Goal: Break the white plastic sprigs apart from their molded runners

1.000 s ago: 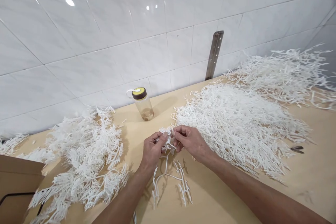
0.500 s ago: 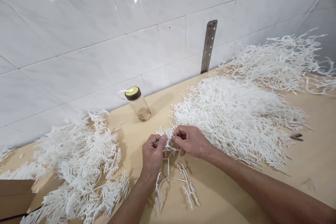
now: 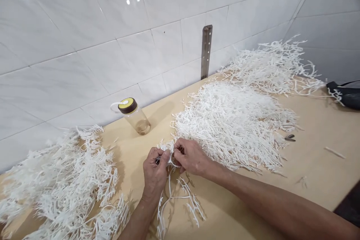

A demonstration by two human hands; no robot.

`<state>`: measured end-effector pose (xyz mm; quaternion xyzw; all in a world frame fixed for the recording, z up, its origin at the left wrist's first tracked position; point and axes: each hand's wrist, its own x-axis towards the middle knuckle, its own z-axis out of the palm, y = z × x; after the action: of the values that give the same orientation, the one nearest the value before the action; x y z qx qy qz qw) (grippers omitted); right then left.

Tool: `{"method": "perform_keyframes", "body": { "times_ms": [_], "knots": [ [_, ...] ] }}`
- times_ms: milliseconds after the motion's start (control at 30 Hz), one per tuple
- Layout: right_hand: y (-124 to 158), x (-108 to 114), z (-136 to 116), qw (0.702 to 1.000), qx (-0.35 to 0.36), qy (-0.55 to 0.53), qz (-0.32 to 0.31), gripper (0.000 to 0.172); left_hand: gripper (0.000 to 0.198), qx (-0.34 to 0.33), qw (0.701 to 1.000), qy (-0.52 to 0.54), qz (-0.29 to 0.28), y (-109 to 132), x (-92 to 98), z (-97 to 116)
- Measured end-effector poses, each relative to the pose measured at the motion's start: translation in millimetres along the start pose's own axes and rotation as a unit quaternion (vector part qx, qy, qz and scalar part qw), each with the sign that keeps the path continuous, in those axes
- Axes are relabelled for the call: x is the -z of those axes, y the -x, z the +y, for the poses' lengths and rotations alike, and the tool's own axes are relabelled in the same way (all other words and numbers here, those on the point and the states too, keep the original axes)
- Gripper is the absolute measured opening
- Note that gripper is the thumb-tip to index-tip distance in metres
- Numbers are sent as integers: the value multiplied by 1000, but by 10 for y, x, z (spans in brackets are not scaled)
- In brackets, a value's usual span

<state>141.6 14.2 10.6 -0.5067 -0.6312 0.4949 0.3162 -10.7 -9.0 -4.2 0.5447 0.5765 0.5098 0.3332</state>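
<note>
My left hand (image 3: 155,175) is closed, thumb against fingers, on a white branched plastic stem (image 3: 180,197). The stem's forked lower twigs hang down over the tabletop toward me. A small dark, shiny thing shows between the curled fingers of that hand; its kind I cannot make out. Close on the right, my right hand (image 3: 191,158) pinches the same stem near its top, where the fingertips hide the joint. Just behind the fingers, the edge of a large heap of white branched sprigs (image 3: 227,123) begins.
On the left lies another pile of white sprigs (image 3: 75,176). A clear bottle with a yellow-and-black lid (image 3: 135,116) stands near the tiled wall. Longer white stems (image 3: 270,65) lie at the back right, near a black bag (image 3: 347,95). Small dark snips (image 3: 289,138) rest beside the heap.
The view has turned to the right, so everything sits farther left and the black bag has come into sight. Both hands stay together at the stem, with the fingers shifted slightly.
</note>
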Motion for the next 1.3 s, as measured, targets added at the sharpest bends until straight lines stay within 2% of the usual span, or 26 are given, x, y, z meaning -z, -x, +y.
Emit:
{"method": "perform_keyframes", "body": {
  "times_ms": [67, 200, 267, 400, 467, 567, 633, 767, 833, 1000, 1167, 1300],
  "knots": [
    [-15, 13, 23, 1000, 11, 8, 0, 4, 34, 19, 999, 43, -24, -16, 2, -41],
    [-46, 87, 47, 984, 134, 107, 44, 10, 39, 72, 986, 128, -72, -23, 30, -71],
    [-52, 127, 35, 979, 150, 117, 69, 9, 39, 101, 980, 156, -77, -10, 37, -55],
    [-58, 189, -17, 991, 56, 45, 111, 7, 42, 111, 978, 168, -63, 10, 32, -17],
    [-65, 215, -45, 994, 1, -49, 95, 14, 42, 102, 982, 153, -51, 12, 29, -15],
    [-69, 238, -74, 972, -41, -226, 55, 27, 42, 89, 986, 136, -40, 7, 32, -31],
    [-54, 236, -81, 962, -45, -265, 47, 33, 42, 84, 987, 129, -41, 4, 37, -43],
    [15, 199, -89, 996, -8, -92, -9, 31, 40, 84, 988, 121, -38, 9, 45, -39],
    [44, 181, -101, 999, 11, -18, -26, 26, 39, 81, 990, 111, -39, 13, 48, -23],
    [48, 167, -98, 999, 4, -8, -49, 19, 39, 50, 994, 78, -59, 7, 61, -26],
    [5, 162, -11, 998, 15, -18, -59, 14, 38, 32, 996, 61, -55, -19, 68, -82],
    [4, 157, 6, 997, 66, 43, -22, 13, 37, 23, 997, 48, -50, -38, 64, -71]
  ]
}}
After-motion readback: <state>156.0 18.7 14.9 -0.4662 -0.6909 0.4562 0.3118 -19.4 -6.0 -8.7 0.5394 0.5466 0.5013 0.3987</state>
